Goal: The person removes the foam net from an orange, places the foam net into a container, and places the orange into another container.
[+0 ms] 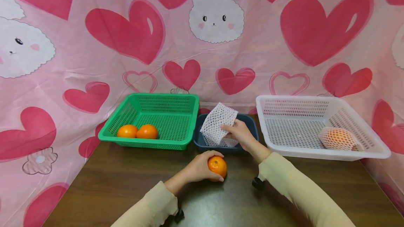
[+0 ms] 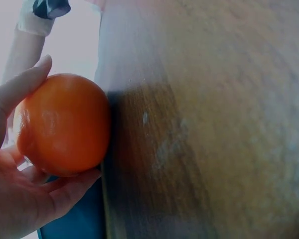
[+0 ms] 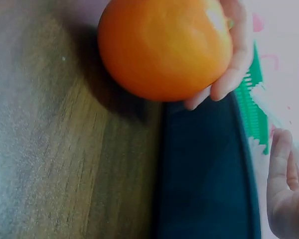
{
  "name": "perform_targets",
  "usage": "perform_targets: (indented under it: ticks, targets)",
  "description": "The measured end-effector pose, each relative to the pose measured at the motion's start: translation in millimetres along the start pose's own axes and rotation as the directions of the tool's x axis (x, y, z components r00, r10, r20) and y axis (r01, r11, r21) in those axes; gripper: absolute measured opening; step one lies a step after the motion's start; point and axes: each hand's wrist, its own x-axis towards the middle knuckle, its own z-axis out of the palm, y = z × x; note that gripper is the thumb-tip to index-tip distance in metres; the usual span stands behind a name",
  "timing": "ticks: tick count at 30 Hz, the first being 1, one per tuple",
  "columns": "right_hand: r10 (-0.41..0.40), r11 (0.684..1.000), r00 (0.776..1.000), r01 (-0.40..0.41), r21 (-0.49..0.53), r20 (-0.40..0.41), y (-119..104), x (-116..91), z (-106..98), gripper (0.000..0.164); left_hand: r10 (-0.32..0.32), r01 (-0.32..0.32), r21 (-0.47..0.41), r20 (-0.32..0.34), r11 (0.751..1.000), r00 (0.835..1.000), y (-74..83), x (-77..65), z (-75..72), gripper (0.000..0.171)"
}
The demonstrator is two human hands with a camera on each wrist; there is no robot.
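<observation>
Item: one orange (image 1: 217, 166), centre of the clock face for all places below.
Left hand (image 1: 202, 166), grip: thumb and fingers round that orange, on or barely above the bench (image 1: 233, 202); contact cannot be told.
Right hand (image 1: 238, 133), grip: pinching a white net sleeve (image 1: 217, 123) at its edge, twelve o'clock, over the blue tray (image 1: 252, 124).
Risks, judged: glossy fruit could slip and roll if the left fingers slacken; limp sleeve could fold closed, being pinched at one side only.
Oranges, four: one in the left hand; two, touching, in the green basket (image 1: 172, 123), ten o'clock; one netted orange (image 1: 339, 138) in the white basket (image 1: 293, 132), two o'clock.
Baskets, two. Tray, one.
Sleeves: one pinched, one round fruit; more netting in the tray, number unclear.
</observation>
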Motion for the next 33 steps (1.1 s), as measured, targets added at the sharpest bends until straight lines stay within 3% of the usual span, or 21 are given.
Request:
perform_targets:
  ticks: [6,10,15,23,29,33]
  targets:
    - [0.077,0.996,0.997,-0.076,-0.049,0.028,8.0,11.5,5.6,0.044,-0.002,0.002,-0.014,0.011,1.000,1.000,-0.3,0.0,-0.9,0.061]
    - [0.073,0.995,0.997,-0.071,-0.069,0.035,13.2,17.0,7.8,0.041,-0.006,0.006,-0.021,0.018,1.000,1.000,0.3,-0.1,-1.4,0.061]
    - [0.065,0.984,0.998,-0.061,-0.167,0.020,14.7,22.4,7.6,0.043,-0.014,0.015,-0.008,0.016,1.000,1.000,1.1,0.6,-1.4,0.061]
    - [0.149,0.974,0.989,-0.148,-0.170,-0.010,12.4,23.2,2.9,0.088,-0.019,0.020,-0.008,0.012,1.000,1.000,1.6,0.7,-0.7,0.062]
    - [0.102,0.967,0.995,-0.102,-0.234,-0.015,12.4,19.3,-4.5,0.098,-0.025,0.025,-0.004,0.014,1.000,1.000,1.5,1.7,-0.7,0.061]
    - [0.034,0.922,0.999,-0.024,-0.387,0.019,12.1,17.6,-7.4,0.094,-0.026,0.026,-0.004,0.019,1.000,0.999,1.3,1.7,-0.6,0.061]
